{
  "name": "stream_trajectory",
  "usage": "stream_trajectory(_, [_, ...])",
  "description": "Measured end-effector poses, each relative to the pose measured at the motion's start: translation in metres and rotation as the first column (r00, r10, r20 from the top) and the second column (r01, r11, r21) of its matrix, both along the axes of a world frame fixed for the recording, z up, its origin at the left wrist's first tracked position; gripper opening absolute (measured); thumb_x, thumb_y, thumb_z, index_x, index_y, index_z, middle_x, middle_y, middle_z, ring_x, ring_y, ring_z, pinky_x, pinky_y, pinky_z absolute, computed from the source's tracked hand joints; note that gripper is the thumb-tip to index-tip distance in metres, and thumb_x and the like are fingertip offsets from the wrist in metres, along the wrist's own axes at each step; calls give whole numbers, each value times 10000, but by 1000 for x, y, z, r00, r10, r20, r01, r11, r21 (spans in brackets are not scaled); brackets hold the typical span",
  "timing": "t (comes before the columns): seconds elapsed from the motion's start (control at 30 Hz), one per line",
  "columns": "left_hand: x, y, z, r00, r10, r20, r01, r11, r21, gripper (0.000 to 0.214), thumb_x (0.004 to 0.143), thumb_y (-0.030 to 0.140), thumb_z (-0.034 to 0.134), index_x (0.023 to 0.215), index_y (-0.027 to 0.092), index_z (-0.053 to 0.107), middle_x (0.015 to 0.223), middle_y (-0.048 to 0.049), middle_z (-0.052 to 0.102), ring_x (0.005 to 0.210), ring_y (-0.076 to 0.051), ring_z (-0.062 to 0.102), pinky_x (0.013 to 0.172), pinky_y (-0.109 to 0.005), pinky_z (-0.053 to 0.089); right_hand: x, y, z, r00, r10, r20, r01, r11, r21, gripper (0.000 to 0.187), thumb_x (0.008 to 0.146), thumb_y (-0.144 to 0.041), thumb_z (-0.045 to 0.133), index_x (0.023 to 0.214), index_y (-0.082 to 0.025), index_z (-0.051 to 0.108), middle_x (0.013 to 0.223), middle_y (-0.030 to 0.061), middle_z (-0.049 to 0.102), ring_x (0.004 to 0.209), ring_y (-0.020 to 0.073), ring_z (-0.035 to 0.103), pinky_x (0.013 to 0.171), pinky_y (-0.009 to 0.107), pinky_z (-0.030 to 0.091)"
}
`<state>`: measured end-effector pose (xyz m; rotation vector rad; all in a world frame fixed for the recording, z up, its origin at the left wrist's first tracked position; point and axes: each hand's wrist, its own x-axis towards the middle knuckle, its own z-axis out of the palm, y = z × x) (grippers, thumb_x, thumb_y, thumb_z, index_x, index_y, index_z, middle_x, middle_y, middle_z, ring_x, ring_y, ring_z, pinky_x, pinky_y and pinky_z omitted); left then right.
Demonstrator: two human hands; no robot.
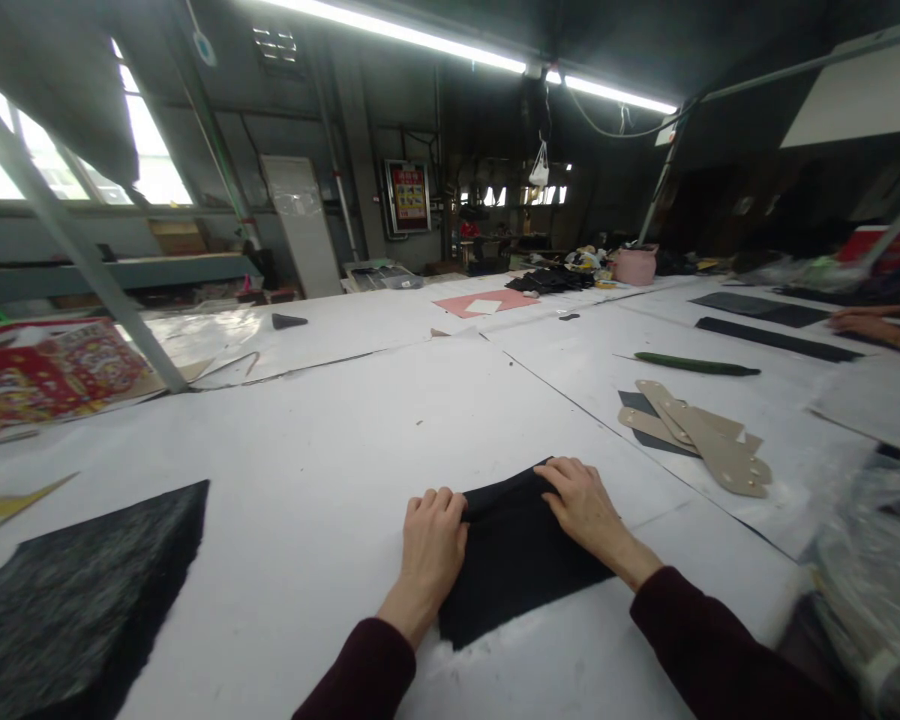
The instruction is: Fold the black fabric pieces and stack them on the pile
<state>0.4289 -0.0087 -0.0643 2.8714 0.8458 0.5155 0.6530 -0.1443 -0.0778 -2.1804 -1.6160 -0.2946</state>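
Note:
A piece of black fabric [511, 558] lies on the white table [330, 450] close in front of me. My left hand [433, 540] rests on its left edge with the fingers curled over the far corner of the cloth. My right hand [583, 503] lies on the fabric's far right edge, fingers bent and pinching the cloth. Both sleeves are dark red.
A thick dark grey slab [75, 600] lies at the near left. Beige cardboard patterns [701, 435] and a long dark green object [696, 365] lie to the right. Another person's hands [881, 328] rest on black strips [776, 338] far right. Plastic wrap [874, 570] lies at the near right.

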Motion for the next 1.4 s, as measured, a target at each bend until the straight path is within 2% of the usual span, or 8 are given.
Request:
stream_trajectory(0.1, [-3, -3, -6, 998, -22, 51, 20, 999, 44, 140, 853, 160, 613, 968, 235, 584, 965, -18, 616, 934, -228, 534, 824, -378, 376, -23, 5, 1, 993, 116, 17, -117, 987, 107, 446, 810, -55, 536, 1219, -233, 550, 1203, 87, 567, 1104, 265, 507, 932, 428, 380])
stream_trajectory(0.27, [-7, -4, -13, 988, -34, 148, 28, 999, 42, 94, 851, 141, 600, 883, 229, 589, 989, -25, 619, 921, -228, 546, 821, -387, 400, -50, 18, -4, 978, 208, -13, -204, 969, 141, 451, 792, -23, 531, 1185, -241, 561, 1241, 69, 555, 1151, 255, 490, 976, 430, 351])
stream_trajectory(0.47, [-5, -4, -12, 944, -118, 308, 111, 993, 40, 127, 835, 91, 584, 867, 212, 569, 1310, -53, 555, 1148, -244, 513, 1011, -440, 365, -51, 24, -10, 973, 226, -43, -216, 961, 174, 317, 797, -36, 550, 1053, -224, 565, 1210, 56, 568, 1170, 250, 473, 987, 423, 325])
stream_trajectory(0.67, [0, -2, -11, 958, -105, 266, 114, 993, -20, 144, 835, 83, 572, 868, 222, 549, 956, 1, 658, 945, -201, 589, 1074, -504, 319, -47, 23, -10, 977, 204, -63, -191, 967, 170, 344, 818, -46, 538, 1112, -225, 539, 1194, 59, 574, 1152, 246, 476, 971, 416, 319])
stream_trajectory(0.87, [0, -2, -14, 940, -163, 299, 136, 985, 107, 150, 838, 65, 536, 810, 212, 554, 832, 1, 625, 856, -188, 589, 1077, -513, 345, -45, 26, -11, 977, 210, -45, -201, 968, 149, 371, 824, -53, 533, 1149, -232, 548, 1193, 55, 576, 1145, 242, 480, 961, 407, 319])
stream_trajectory(1.0, [2, -5, -13, 888, -262, 378, 212, 962, 169, 179, 852, 48, 482, 777, 202, 535, 756, -2, 587, 763, -164, 586, 1006, -445, 447, -44, 24, -10, 969, 236, -68, -223, 963, 154, 367, 815, -40, 500, 1124, -231, 555, 1187, 58, 583, 1146, 244, 477, 961, 413, 309])
stream_trajectory(1.13, [-3, -18, -2, 810, -359, 463, 335, 932, 136, 170, 899, 61, 447, 823, 195, 520, 839, -24, 620, 733, -134, 604, 719, -256, 526, -31, 11, -2, 969, 234, -79, -224, 967, 119, 431, 755, -4, 467, 1107, -235, 560, 1109, 50, 618, 1128, 244, 484, 952, 428, 290])
stream_trajectory(1.4, [-20, -50, 19, 693, -272, 668, 413, 909, -59, 162, 889, 54, 472, 842, 198, 528, 896, -30, 612, 769, -111, 612, 664, -196, 497, 11, -31, 23, 978, 208, -15, -207, 977, 54, 230, 797, -70, 456, 895, -235, 582, 1177, 34, 613, 1205, 262, 448, 968, 485, 226])
